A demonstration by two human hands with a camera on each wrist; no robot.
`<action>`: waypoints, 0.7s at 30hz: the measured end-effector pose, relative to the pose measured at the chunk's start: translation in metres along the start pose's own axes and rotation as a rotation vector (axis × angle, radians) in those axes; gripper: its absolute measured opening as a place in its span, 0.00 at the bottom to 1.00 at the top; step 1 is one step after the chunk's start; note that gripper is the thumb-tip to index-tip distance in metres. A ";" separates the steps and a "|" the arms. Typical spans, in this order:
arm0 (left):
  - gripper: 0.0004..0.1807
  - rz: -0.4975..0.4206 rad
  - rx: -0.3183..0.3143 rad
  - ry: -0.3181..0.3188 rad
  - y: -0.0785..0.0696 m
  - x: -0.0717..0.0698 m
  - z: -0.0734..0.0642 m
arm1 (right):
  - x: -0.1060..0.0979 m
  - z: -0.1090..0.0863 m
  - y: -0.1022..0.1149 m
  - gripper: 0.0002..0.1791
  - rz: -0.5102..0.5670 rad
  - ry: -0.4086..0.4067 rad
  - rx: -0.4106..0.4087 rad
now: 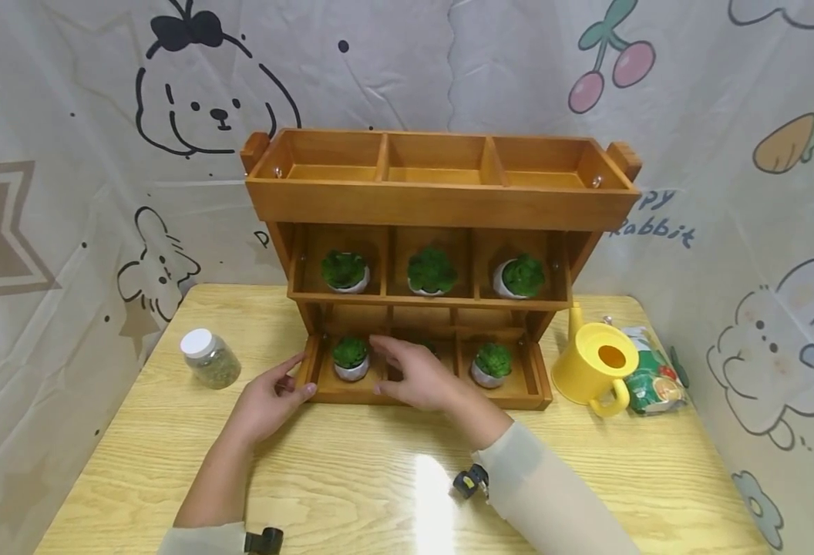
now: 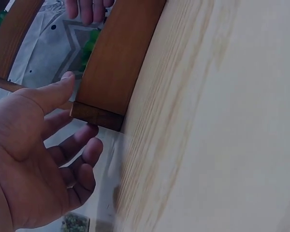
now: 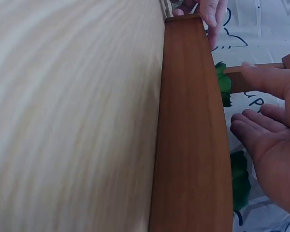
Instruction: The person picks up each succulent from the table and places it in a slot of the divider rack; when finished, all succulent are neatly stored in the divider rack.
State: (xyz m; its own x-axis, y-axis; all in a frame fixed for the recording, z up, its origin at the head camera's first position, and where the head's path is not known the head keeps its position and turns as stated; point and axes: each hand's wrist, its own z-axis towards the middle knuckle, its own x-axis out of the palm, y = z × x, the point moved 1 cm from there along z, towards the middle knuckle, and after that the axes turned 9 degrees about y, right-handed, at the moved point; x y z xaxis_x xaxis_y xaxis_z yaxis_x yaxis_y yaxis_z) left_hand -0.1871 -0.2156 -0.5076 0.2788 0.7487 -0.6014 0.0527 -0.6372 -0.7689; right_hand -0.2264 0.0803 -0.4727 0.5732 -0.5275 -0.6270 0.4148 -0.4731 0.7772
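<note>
A brown wooden three-tier plant stand (image 1: 442, 202) stands on the table. At the left end of its bottom tray (image 2: 113, 63), my left hand (image 1: 266, 401) holds the corner, thumb on one side and fingers on the outer side. My right hand (image 1: 415, 374) reaches over the bottom tray, thumb and fingers spread apart, holding nothing. Just left of it a small potted plant (image 1: 351, 358) in a white pot sits in the left compartment. Another potted plant (image 1: 492, 364) sits in the right compartment. Behind the right hand, a middle plant (image 1: 429, 348) is mostly hidden.
The middle tier carries three potted plants, one being the centre plant (image 1: 432, 271). A white-lidded jar (image 1: 210, 359) stands to the left. On the right are a yellow watering can (image 1: 593, 364) and a green packet (image 1: 653, 378). A printed curtain (image 1: 407, 69) hangs behind.
</note>
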 end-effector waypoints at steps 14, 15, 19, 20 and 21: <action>0.42 0.051 0.076 -0.061 -0.004 0.005 -0.021 | 0.000 -0.070 -0.009 0.37 0.021 -0.137 -0.039; 0.42 0.071 0.081 -0.071 -0.005 0.005 -0.024 | 0.001 -0.075 -0.010 0.36 -0.001 -0.149 -0.035; 0.43 0.153 0.087 -0.108 -0.007 0.009 -0.034 | 0.001 -0.095 -0.012 0.35 -0.080 -0.202 -0.005; 0.44 0.166 0.089 -0.112 -0.008 0.010 -0.037 | 0.001 -0.101 -0.012 0.35 -0.093 -0.214 0.008; 0.45 0.177 0.092 -0.115 -0.008 0.012 -0.039 | 0.001 -0.106 -0.013 0.35 -0.104 -0.227 0.021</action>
State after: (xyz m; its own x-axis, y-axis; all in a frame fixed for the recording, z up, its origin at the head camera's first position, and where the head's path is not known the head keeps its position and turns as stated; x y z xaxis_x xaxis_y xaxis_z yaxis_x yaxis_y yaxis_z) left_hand -0.1469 -0.2086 -0.4996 0.1642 0.6462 -0.7453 -0.0763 -0.7450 -0.6627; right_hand -0.1564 0.1608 -0.4776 0.3536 -0.6188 -0.7014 0.4477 -0.5464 0.7078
